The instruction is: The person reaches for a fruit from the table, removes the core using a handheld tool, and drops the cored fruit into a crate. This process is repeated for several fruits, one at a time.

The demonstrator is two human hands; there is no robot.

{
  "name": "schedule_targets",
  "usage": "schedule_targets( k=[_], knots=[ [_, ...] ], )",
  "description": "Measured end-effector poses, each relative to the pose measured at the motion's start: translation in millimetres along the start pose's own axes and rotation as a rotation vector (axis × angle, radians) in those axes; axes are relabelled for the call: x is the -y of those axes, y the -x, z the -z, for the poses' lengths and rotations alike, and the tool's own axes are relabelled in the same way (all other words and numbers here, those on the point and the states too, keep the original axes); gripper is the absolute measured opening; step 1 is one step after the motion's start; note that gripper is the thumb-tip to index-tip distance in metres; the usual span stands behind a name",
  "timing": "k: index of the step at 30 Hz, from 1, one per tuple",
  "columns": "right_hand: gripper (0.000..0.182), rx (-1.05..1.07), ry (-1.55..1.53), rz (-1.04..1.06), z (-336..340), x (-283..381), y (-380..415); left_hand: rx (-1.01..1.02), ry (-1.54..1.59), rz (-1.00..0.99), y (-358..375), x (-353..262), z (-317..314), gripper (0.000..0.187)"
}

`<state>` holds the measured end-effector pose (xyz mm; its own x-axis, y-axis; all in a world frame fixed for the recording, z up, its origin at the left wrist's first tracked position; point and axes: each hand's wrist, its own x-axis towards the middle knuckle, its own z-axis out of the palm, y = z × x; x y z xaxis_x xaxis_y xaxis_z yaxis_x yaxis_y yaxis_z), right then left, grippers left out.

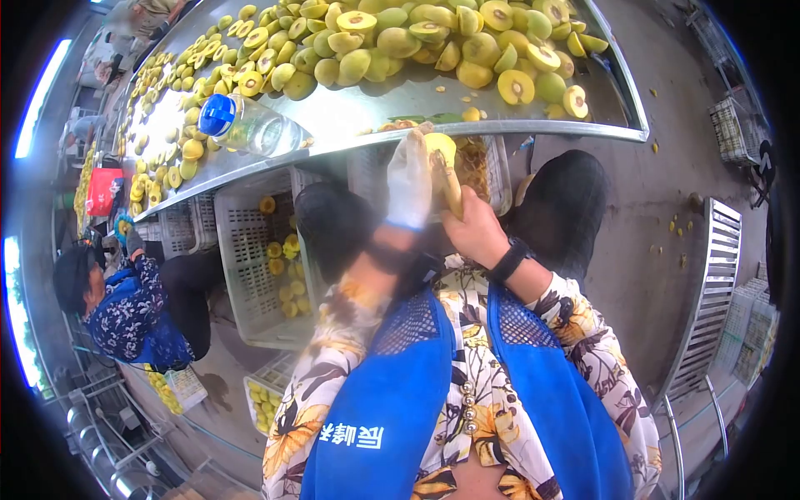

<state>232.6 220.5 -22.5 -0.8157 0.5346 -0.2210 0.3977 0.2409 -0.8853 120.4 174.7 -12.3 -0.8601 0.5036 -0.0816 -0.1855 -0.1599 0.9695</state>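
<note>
My left hand [408, 182], in a whitish glove, is closed around a yellow-green fruit piece [442, 147] near the metal table's front edge. My bare right hand [479, 231] is wrapped round the yellowish handle of a tool [451, 190]. The tool's upper end meets the fruit; its tip is hidden. Both hands are close together above my lap. Beyond them, many cut and whole fruits [400, 42] are heaped on the metal table [533, 127].
A blue-capped bottle [254, 127] lies on the table at the left. Below stands a white crate [250, 267] with fruit halves; another crate [493, 171] holds scraps. A co-worker [137, 308] in blue sits at the left. A slatted metal rack [707, 292] is at the right.
</note>
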Motion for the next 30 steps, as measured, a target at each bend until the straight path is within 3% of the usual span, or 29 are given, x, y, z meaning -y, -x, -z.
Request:
schedule_targets(
  k=[4, 14, 16, 20, 22, 24, 28, 30],
  knots=[
    [0.024, 0.031, 0.007, -0.089, 2, 11, 2, -0.01, 0.027, 0.019, 0, 10, 0, 0.033],
    [0.026, 0.148, 0.065, -0.003, -1, -3, -9, 0.175, -0.018, 0.244, -18, 8, 22, 0.03],
    [0.03, 0.121, -0.008, 0.049, -3, -11, -7, 0.092, -0.037, 0.203, -12, 10, 18, 0.032],
    [0.032, 0.189, -0.206, -0.149, -9, -2, -2, -0.084, -0.075, 0.113, 0, 16, 7, 0.037],
    [0.032, 0.175, -0.206, -0.204, -7, 13, 4, -0.051, -0.026, 0.29, -6, 15, 16, 0.039],
    [0.033, 0.118, -0.182, -0.079, -17, 1, 3, -0.018, 0.059, 0.471, -15, 16, 24, 0.038],
    [0.037, 0.023, -0.026, 0.126, -22, -7, 0, -0.028, 0.096, 0.423, -16, 10, 20, 0.035],
    [0.037, 0.117, -0.085, 0.0, -11, 4, 2, -0.081, -0.011, 0.312, -12, 4, 13, 0.033]
  ],
)
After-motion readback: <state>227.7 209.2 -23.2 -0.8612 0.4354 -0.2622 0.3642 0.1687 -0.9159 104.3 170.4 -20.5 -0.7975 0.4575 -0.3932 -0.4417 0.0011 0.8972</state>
